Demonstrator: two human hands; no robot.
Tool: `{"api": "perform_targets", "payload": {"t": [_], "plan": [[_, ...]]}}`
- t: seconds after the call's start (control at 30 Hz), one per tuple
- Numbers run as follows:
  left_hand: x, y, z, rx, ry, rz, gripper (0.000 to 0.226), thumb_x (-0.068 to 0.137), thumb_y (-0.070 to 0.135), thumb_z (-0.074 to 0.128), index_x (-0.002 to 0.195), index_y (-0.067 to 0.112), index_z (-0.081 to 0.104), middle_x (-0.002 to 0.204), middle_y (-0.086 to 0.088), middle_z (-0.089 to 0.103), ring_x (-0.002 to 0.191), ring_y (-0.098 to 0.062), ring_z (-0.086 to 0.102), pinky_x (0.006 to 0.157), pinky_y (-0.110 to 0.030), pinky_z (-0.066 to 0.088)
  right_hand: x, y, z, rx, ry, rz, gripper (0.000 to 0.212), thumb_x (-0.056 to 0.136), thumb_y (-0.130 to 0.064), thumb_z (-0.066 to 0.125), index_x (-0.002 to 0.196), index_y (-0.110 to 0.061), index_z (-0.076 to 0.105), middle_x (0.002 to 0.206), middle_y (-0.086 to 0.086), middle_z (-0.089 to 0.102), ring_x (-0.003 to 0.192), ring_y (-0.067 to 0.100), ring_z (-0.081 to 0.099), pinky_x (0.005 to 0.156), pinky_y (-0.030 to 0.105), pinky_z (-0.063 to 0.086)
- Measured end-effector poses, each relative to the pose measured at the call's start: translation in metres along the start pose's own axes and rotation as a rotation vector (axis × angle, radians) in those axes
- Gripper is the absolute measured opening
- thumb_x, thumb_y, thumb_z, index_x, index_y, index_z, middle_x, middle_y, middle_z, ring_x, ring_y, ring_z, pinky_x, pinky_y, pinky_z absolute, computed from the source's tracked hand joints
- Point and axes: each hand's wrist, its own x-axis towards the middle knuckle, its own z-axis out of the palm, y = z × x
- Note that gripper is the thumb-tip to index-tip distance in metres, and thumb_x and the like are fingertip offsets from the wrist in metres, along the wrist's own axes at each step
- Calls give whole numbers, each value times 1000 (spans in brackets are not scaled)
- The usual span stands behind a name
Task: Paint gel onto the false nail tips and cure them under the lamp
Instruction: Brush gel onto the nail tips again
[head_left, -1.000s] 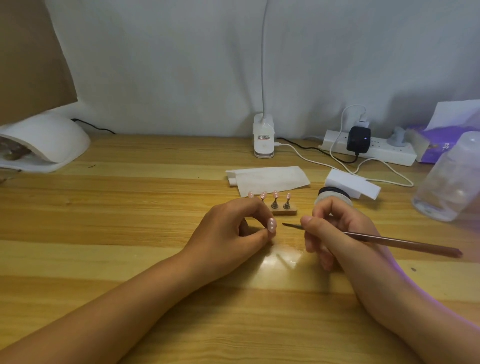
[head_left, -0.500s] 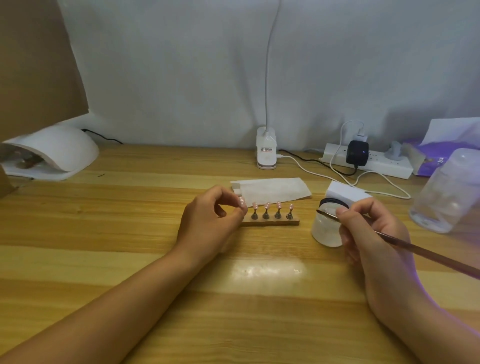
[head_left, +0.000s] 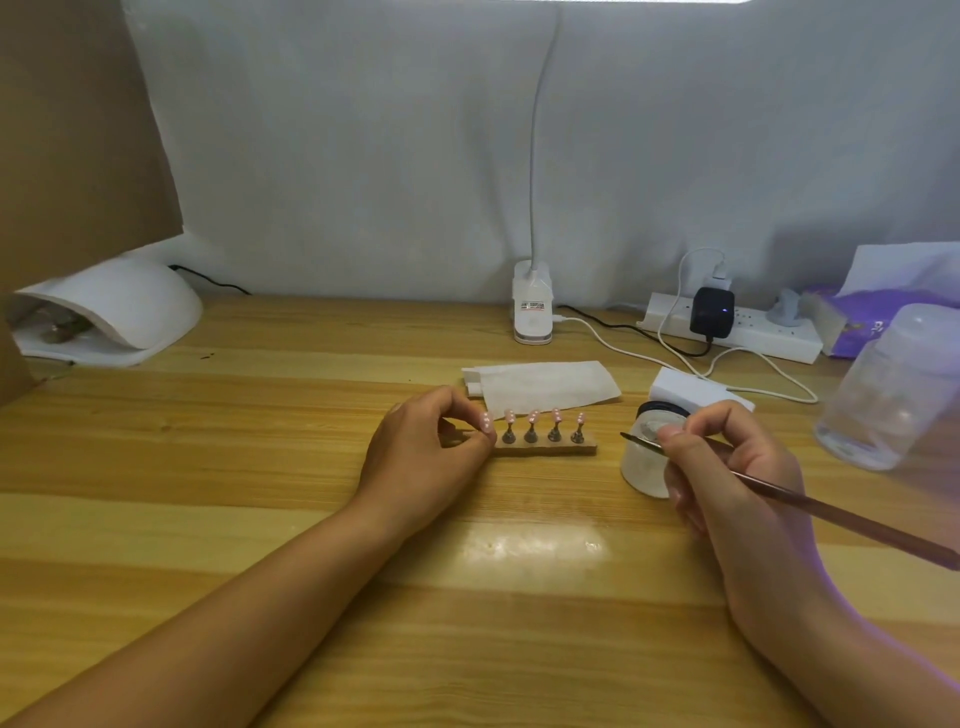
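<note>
A person's two bare forearms reach across a pale wooden desk (head_left: 208, 519). At its centre lies a short wooden strip (head_left: 545, 449) carrying a row of pink false nail tips (head_left: 533, 417) on small metal stands. The left hand (head_left: 426, 457) is curled at the strip's left end — its thumb and forefinger pinch the leftmost nail tip (head_left: 487, 422). The right hand (head_left: 727, 467) grips a thin brown-handled brush (head_left: 831, 512) like a pen. The brush's tip points left over a small frosted glass jar with a black rim (head_left: 641, 467), just right of the strip (whether it touches the jar's contents cannot be told). A white domed curing lamp (head_left: 130, 306) sits well apart at the desk's far left. Behind the strip lie a folded white paper sheet (head_left: 545, 384) and a white foam block (head_left: 685, 387); a clear plastic bottle (head_left: 893, 395) stands at the right.
</note>
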Motion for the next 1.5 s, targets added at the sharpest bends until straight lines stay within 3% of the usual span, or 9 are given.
{"api": "perform_targets", "payload": {"t": [0.27, 0.57, 0.7, 0.77, 0.9, 1.13, 1.27, 1.37, 1.5], "plan": [[2, 0, 1, 40, -13, -24, 9, 87, 29, 71, 85, 29, 62, 92, 18, 64, 86, -3, 59, 68, -24, 41, 1, 2, 0, -28, -22, -15, 16, 92, -9, 61, 79, -7, 53, 52, -1, 49, 45, 4, 45, 41, 12, 36], [2, 0, 2, 68, -45, -35, 17, 88, 25, 68, 97, 32, 55, 97, 20, 61, 86, -1, 57, 67, -20, 43, -1, 4, 2, -130, -22, -80, 16, 92, -17, 62, 86, -5, 52, 53, -6, 55, 46, 0, 46, 43, 11, 38], [2, 1, 3, 119, -45, -34, 18, 88, 26, 65, 98, 33, 52, 99, 20, 60, 96, -8, 58, 84, -34, 49, -2, 3, 4, -212, 27, -124, 16, 91, -28, 63, 87, -16, 53, 57, 0, 60, 45, -1, 46, 43, 11, 36], [2, 1, 3, 150, -46, -33, 20, 86, 32, 66, 100, 34, 52, 97, 24, 57, 102, -9, 56, 95, -40, 44, -1, 3, 4, -247, 64, -134, 15, 89, -32, 64, 88, -22, 53, 64, 6, 62, 46, 1, 47, 44, 13, 38], [1, 2, 3, 216, -72, -2, 31, 85, 42, 68, 109, 39, 49, 100, 26, 55, 109, -6, 51, 92, -32, 29, 2, 3, 0, -272, 97, -184, 13, 87, -32, 64, 87, -24, 54, 72, -8, 67, 63, -1, 61, 54, 9, 44], [9, 4, -10, 115, -192, -45, 35, 83, 39, 74, 113, 36, 55, 102, 24, 57, 102, -5, 56, 103, -47, 40, 9, 2, -10, -318, 136, -232, 14, 86, -37, 65, 86, -28, 54, 74, -6, 65, 64, 4, 59, 55, 14, 45], [7, 1, -7, 200, -137, 41, 30, 87, 34, 69, 112, 37, 54, 100, 24, 56, 107, -8, 55, 104, -37, 34, 9, 3, -11, -331, 130, -246, 11, 86, -35, 66, 87, -32, 55, 81, -6, 65, 71, 8, 62, 62, 18, 51], [6, -1, -4, 239, -83, 88, 27, 87, 31, 67, 109, 38, 53, 105, 22, 56, 111, -8, 51, 93, -29, 25, 10, 6, -11, -321, 115, -254, 12, 91, -22, 64, 91, -32, 58, 83, -8, 65, 76, 8, 62, 63, 22, 51], [7, -2, -2, 306, -2, 120, 23, 86, 49, 65, 107, 43, 59, 122, 20, 47, 120, -4, 39, 94, -28, 16, 11, 8, -11, -226, 91, -180, 15, 96, -17, 54, 92, -30, 60, 80, -3, 65, 73, 10, 57, 70, 37, 46]]}}
